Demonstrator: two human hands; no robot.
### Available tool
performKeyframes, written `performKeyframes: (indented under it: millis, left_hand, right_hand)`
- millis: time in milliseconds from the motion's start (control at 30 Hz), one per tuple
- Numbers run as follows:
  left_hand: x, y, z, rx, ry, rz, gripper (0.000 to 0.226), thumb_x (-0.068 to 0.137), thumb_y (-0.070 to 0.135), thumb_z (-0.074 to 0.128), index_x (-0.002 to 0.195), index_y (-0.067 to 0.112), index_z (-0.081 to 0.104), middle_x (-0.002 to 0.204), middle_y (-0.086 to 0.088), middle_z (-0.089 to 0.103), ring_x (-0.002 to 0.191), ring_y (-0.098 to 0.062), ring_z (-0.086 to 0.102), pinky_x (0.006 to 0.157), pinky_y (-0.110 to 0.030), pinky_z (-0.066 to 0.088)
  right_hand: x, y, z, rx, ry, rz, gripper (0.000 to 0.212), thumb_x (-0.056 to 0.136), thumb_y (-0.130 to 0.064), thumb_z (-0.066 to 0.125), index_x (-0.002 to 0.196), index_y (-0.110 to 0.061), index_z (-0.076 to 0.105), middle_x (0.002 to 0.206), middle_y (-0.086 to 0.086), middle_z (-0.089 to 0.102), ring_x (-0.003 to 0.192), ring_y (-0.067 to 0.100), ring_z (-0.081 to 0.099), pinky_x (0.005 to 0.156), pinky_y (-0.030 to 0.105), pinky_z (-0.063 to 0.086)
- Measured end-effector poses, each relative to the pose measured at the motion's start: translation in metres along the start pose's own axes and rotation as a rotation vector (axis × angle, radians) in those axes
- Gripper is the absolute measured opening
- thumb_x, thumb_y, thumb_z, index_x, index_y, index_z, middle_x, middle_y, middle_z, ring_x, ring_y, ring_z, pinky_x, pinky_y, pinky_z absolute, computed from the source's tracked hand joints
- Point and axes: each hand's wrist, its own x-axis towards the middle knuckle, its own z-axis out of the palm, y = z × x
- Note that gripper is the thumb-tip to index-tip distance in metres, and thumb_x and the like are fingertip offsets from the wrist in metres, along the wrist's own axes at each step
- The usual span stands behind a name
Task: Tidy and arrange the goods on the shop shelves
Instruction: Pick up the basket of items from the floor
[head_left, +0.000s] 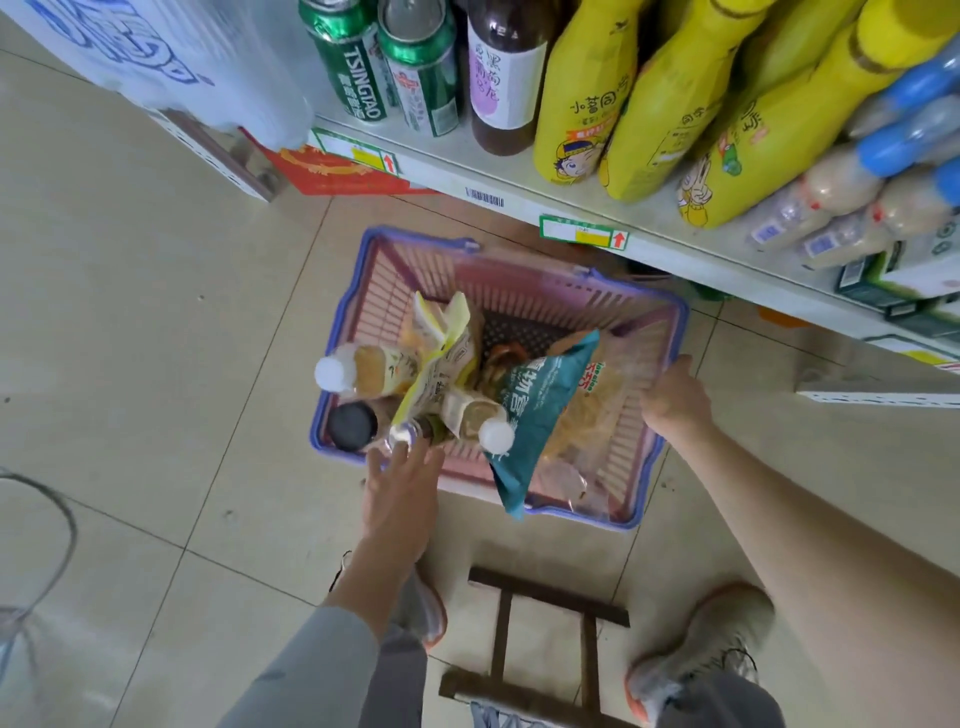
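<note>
Head view, basket (338, 312) beside shelf (524, 193), stool (502, 623) nearby

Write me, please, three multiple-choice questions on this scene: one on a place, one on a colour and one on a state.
1. Where does the basket stand? A on the shelf; B on the floor tiles; C on the stool.
2. What colour is the snack bag poking over its near rim? A red; B black; C teal.
3. How is the left hand? A open, fingers stretched toward a clear-capped bottle; B clenched round a can; C gripping the bag.
Answers: B, tiles show around it; C, its foil is teal; A, its fingers lie straight, holding nothing.
</note>
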Motion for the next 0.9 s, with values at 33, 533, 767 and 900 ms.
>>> performKeyframes:
  millis: [33,533,767,900]
  left_hand:
    - [-0.007,-0.001,0.006,-0.069,0.031,-0.005,0.05,0.094,0.012,0.051,0.141,0.03,0.051,0.152,0.002,0.047,0.141,-0.023,0.04,0.115,-0.051,0.025]
    - [0.034,-0.088,-0.067,-0.949,0.802,-0.675,0.036,0.086,0.003,0.041,0.086,0.021,0.071,0.092,0.002,0.066,0.073,-0.016,0.054,0.056,-0.024,0.035]
    - [0.081,-0.115,-0.038,-1.656,-0.061,-0.752,0.049,0.102,0.059,0.04,0.106,0.019,0.068,0.108,-0.008,0.074,0.098,-0.026,0.07,0.096,-0.041,0.053]
    - [0.085,-0.122,-0.03,-1.437,-0.119,-0.659,0.046,0.102,0.049,0.048,0.123,0.011,0.065,0.119,-0.013,0.069,0.108,-0.033,0.065,0.093,-0.041,0.05]
  right_hand:
    - [-0.001,0.004,0.002,-0.001,0.002,-0.008,0.045,0.101,-0.011,0.052,0.142,-0.007,0.035,0.131,0.022,0.061,0.114,0.044,0.062,0.079,0.042,0.048]
    - [0.011,0.054,0.035,0.158,-0.065,0.016,0.042,0.099,-0.048,0.053,0.115,-0.009,0.061,0.112,0.019,0.068,0.097,0.041,0.066,0.086,0.05,0.057]
    - [0.01,0.046,0.033,0.128,-0.039,0.038,0.038,0.104,-0.037,0.056,0.117,-0.001,0.061,0.117,0.025,0.066,0.105,0.043,0.064,0.081,0.039,0.048]
    - [0.012,0.045,0.031,0.155,-0.057,0.066,0.035,0.1,-0.041,0.061,0.11,-0.007,0.062,0.113,0.023,0.068,0.099,0.043,0.067,0.087,0.051,0.057]
